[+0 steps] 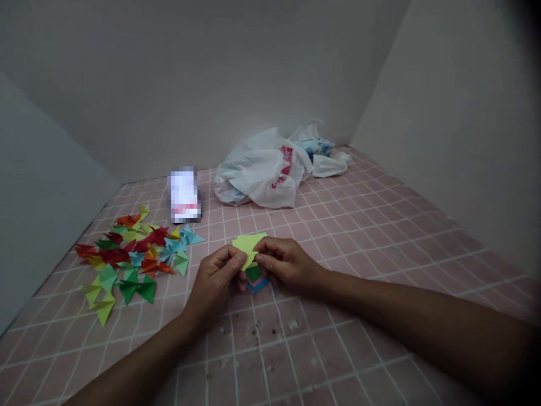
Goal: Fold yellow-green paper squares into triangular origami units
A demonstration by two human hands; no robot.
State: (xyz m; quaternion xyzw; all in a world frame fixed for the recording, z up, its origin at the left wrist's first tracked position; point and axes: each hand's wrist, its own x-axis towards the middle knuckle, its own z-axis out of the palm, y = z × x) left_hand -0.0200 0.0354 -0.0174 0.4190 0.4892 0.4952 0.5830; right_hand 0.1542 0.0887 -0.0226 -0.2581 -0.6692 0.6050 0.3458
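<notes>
My left hand point(215, 279) and my right hand point(287, 264) meet in front of me, and the thumbs and fingers of both pinch a folded sheet of yellow-green paper point(248, 246). Just below the hands, partly hidden by them, lies a small stack of green, red and blue paper point(255, 281). It seems to touch my left fingers, though I cannot tell for certain. To the left of my left hand spreads a loose pile of folded, pointed paper pieces point(131, 254) in green, yellow, red, orange and blue.
The pink tiled floor point(346, 237) with white grout runs beneath everything. A white plastic bag point(260, 169) with red print and other white plastic point(325, 160) lie at the back. A blurred white object point(183, 194) stands behind the pile. Pale walls point(448, 113) close the sides and back.
</notes>
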